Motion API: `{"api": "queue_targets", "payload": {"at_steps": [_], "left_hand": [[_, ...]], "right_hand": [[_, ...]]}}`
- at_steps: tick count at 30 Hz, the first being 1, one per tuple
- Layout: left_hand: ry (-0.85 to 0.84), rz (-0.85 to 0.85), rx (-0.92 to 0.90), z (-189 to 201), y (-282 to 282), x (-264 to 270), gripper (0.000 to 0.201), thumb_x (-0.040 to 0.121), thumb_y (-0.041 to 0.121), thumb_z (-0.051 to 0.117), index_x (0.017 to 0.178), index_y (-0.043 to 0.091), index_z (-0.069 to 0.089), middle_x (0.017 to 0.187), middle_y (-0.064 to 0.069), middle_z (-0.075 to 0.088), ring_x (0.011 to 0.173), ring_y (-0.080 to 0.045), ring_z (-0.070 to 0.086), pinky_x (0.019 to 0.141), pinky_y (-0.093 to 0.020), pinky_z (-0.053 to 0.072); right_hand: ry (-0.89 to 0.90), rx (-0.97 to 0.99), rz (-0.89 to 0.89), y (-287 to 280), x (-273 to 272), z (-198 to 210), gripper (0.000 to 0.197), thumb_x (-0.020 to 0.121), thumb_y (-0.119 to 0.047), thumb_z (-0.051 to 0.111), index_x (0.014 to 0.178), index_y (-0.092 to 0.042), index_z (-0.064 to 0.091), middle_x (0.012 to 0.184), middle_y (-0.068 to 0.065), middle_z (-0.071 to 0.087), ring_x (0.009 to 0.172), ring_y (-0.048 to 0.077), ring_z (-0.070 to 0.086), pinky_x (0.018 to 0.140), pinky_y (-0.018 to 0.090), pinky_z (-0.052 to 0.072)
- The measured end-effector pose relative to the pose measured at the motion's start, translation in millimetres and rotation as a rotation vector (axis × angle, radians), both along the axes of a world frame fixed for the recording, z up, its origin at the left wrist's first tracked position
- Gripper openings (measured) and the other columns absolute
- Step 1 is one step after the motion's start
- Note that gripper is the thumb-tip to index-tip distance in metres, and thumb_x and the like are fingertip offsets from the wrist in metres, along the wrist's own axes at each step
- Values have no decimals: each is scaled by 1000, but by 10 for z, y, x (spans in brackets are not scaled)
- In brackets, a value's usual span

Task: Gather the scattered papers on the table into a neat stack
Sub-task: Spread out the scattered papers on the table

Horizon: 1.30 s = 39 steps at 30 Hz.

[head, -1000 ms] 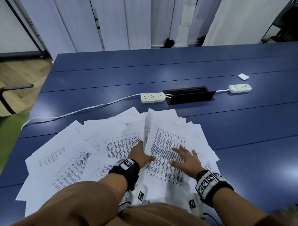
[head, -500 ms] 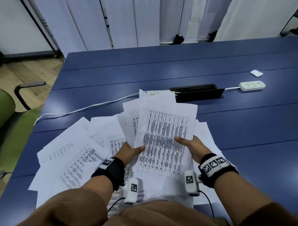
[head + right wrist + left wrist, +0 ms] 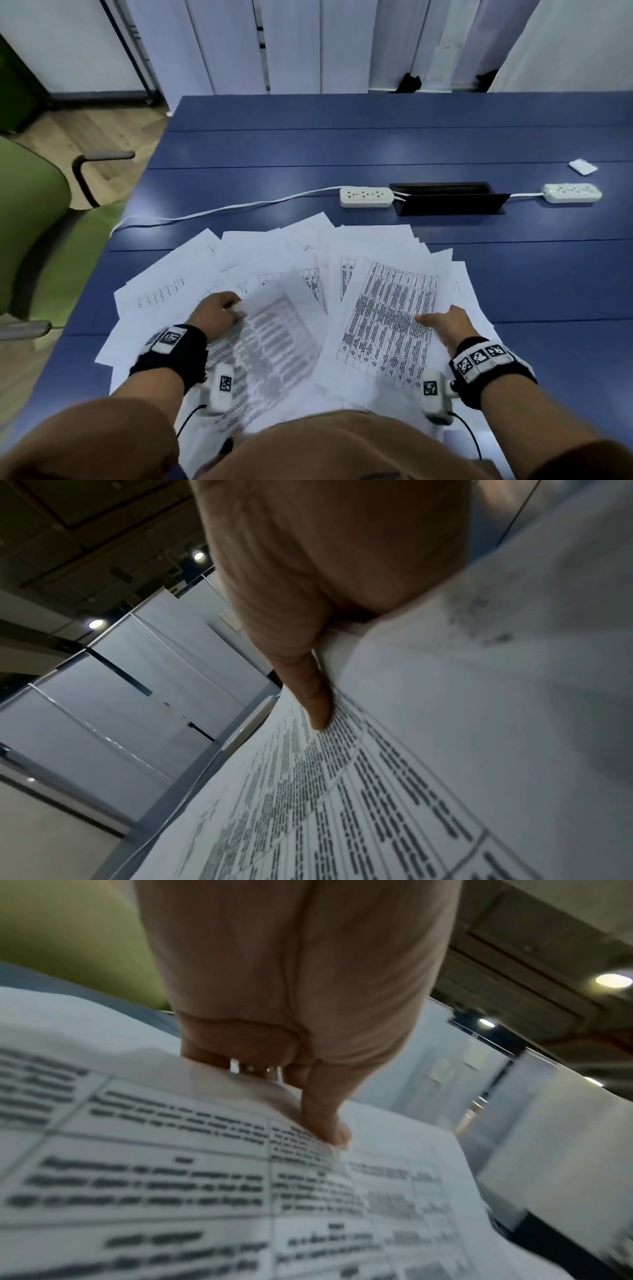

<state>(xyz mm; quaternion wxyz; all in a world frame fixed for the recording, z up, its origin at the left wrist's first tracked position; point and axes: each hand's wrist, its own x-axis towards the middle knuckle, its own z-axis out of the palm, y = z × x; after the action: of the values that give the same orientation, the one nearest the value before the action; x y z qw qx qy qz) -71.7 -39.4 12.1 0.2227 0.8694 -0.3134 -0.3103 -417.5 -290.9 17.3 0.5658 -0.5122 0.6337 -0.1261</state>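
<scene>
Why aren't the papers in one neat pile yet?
They are spread out. The papers fan across the blue table at different angles, while the left hand and right hand each grip separate sheets.

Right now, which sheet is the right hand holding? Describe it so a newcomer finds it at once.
On the blue table, find the fan of white papers at the near edge. The held sheet lies at its right, under the right hand: sharp, dense black table print, while the left-hand sheet is blurred.
</scene>
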Motion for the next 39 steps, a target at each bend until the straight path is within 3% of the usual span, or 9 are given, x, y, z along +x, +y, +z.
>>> {"api": "queue_targets", "payload": {"at_steps": [5,8,13,15,20,24,29,35,39], "left_hand": [[-78,252,-43,-72,204,168,23,93,12,61,104,-8,59,105,-28,63,101,-38,58,78,-34,38],[-6,271,22,-165,115,-70,41,95,14,57,129,-7,48,130,-29,54,118,-38,54,96,-38,41],[32,296,-21,-189,-58,-313,13,92,6,51,103,1,45,95,-21,56,75,-28,54,61,-31,42],[12,373,-79,-115,-61,-217,12,90,5,54,96,3,44,89,-18,52,78,-30,54,64,-31,40],[38,452,-115,-122,168,8,17,89,5,61,101,4,48,96,-14,53,89,-25,50,74,-28,34],[45,562,-85,-225,297,-64,42,91,11,62,126,-9,51,122,-24,57,117,-37,53,95,-36,38],[60,575,-112,-238,346,-158,31,93,8,57,118,-10,52,116,-26,59,105,-36,55,85,-35,39],[209,483,-228,-253,271,-242,33,96,16,57,121,-5,53,116,-20,62,99,-29,58,85,-31,41],[413,545,-293,-120,223,-304,73,94,62,37,134,3,46,133,-23,55,123,-38,52,93,-36,42]], "right_hand": [[-17,46,-29,131,125,-66,94,72,-20,83,144,3,28,148,20,39,134,38,39,111,47,31],[-29,37,0,236,278,-53,83,81,-20,76,143,8,28,146,24,39,135,39,38,109,44,32],[6,-38,-39,294,413,-29,80,78,-15,79,139,10,34,140,22,46,130,39,44,107,41,36],[42,-133,-72,250,388,-2,77,68,-15,84,132,7,47,130,18,56,120,37,53,104,41,42],[79,-378,-12,167,393,413,26,83,-15,73,105,-5,65,96,12,69,94,32,66,90,44,53],[-128,-456,-24,115,451,893,33,83,-9,72,115,-3,63,94,9,68,86,25,66,84,35,52],[-423,-487,-45,164,541,1570,31,86,-3,68,114,-12,58,90,-3,66,80,9,64,60,11,54],[-503,-278,-20,203,903,1303,38,80,9,67,115,-2,59,102,7,70,100,23,67,95,34,51],[-271,-186,146,418,1169,805,39,81,-2,72,117,3,57,110,19,67,102,28,63,98,40,48]]}}
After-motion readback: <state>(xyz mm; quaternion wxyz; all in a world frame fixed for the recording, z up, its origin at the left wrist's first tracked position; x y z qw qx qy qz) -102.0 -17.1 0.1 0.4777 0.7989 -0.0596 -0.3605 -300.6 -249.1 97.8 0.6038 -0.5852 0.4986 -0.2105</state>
